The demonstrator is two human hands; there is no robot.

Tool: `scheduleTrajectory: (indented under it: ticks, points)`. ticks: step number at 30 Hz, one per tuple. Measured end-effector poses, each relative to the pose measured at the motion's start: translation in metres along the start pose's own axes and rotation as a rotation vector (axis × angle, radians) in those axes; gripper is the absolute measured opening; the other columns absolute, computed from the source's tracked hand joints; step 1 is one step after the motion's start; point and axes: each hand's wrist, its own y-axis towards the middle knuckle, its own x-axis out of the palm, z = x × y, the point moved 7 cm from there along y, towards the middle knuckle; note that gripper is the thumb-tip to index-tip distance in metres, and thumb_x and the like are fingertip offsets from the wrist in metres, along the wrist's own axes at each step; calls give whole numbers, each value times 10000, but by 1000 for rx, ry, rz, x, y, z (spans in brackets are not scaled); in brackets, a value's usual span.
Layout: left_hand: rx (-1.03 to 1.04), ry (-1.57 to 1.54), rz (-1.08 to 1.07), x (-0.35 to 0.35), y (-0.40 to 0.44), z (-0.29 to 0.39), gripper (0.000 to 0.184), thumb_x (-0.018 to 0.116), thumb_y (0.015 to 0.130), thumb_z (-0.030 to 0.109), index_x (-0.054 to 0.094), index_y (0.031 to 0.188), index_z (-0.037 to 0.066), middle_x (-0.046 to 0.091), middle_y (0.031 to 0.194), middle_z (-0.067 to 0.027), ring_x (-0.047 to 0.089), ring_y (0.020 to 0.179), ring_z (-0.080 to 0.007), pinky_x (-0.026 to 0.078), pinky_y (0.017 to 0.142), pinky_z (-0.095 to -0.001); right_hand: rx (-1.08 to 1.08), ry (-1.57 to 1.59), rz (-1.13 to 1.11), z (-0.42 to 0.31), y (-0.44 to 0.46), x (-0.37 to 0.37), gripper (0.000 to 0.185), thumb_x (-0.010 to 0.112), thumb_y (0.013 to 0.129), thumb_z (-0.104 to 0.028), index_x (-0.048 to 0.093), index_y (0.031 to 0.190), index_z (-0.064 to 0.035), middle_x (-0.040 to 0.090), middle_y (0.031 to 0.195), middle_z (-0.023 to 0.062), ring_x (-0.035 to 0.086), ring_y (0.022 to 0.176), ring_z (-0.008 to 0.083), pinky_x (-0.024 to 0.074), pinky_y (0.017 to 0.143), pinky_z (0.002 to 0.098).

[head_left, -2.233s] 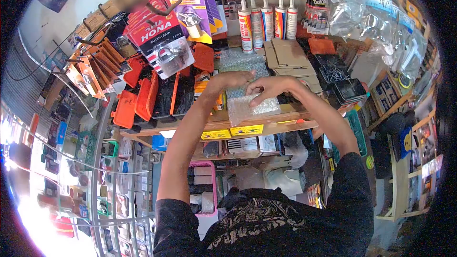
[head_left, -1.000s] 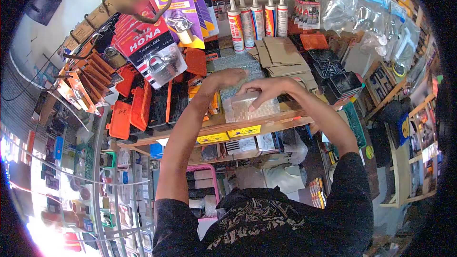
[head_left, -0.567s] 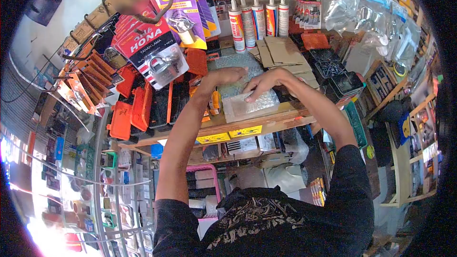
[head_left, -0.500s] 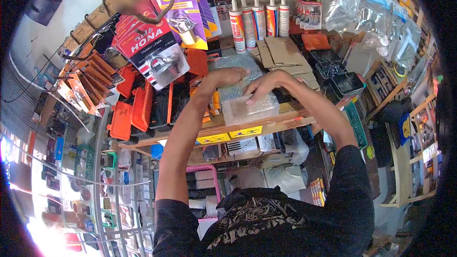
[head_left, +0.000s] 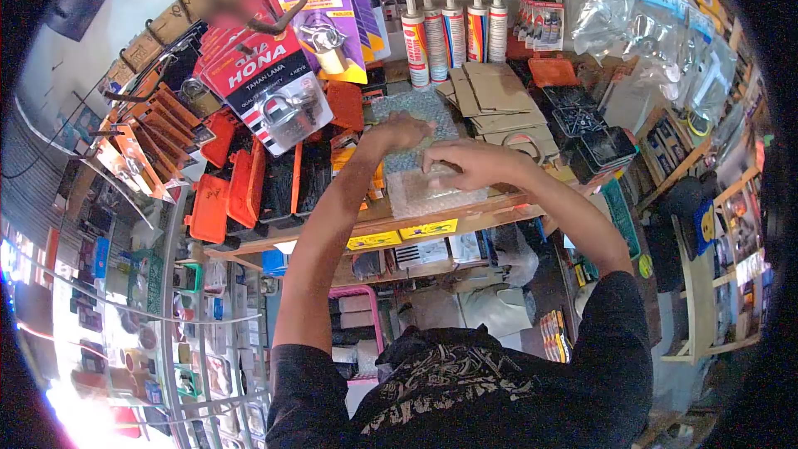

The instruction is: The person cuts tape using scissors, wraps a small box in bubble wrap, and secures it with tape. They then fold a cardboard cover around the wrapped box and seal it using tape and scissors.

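Note:
A sheet of clear bubble wrap (head_left: 436, 194) lies on the wooden counter, its near end folded over and reaching the front edge. My left hand (head_left: 405, 130) is closed on the far part of the wrap, its fingers curled and partly hidden. Just right of it and nearer to me, my right hand (head_left: 474, 163) bends over the folded end, thumb and fingers pinched together on the plastic. Whatever the wrap may cover cannot be made out.
Flat cardboard pieces (head_left: 497, 98) and a ring-shaped roll (head_left: 522, 145) lie at the right. Sealant tubes (head_left: 453, 33) stand behind. Orange cases (head_left: 245, 187) crowd the left, below hanging padlock packs (head_left: 270, 91). Black trays of screws (head_left: 579, 120) sit farther right.
My right hand has lifted its wrist and turned, with its fingers more curled over the wrap. The ring-shaped roll on the cardboard now shows. My left hand has barely moved.

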Motion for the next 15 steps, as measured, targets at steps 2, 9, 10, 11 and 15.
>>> scheduleTrajectory:
  ticks: [2,9,10,11,15]
  points:
    - [26,19,-7,6,5,-4,542,346,1039,503,538,1348,102,497,1443,-175,429,1368,-321,364,1122,-415,-24,-53,40,-8,-5,-1,462,754,848,-348,510,1135,-80,613,986,153,600,879,321,458,763,415]
    - [140,-371,6,35,33,-29,480,485,1002,377,465,1445,192,488,1457,-193,482,1329,-355,376,1108,-427,138,50,-34,10,-5,3,600,842,742,-408,525,1124,-71,607,938,143,594,847,290,452,730,389]
    - [141,-371,7,27,24,-21,480,485,1002,377,465,1445,192,488,1457,-193,482,1329,-355,376,1108,-427,80,95,-24,9,-3,1,596,848,743,-404,529,1116,-66,605,924,126,588,840,258,448,725,374]
    - [115,-396,6,10,7,-9,477,475,1007,372,461,1443,177,499,1447,-190,486,1323,-355,380,1103,-425,80,94,-25,11,-1,-2,596,848,743,-404,529,1116,-66,605,924,126,588,840,258,448,725,374]
    - [203,-324,-62,7,6,-6,475,414,1034,367,448,1440,122,500,1453,-173,488,1324,-335,371,1111,-413,90,266,-131,33,6,6,527,838,787,-357,547,1093,-41,600,907,62,546,862,160,436,743,335]
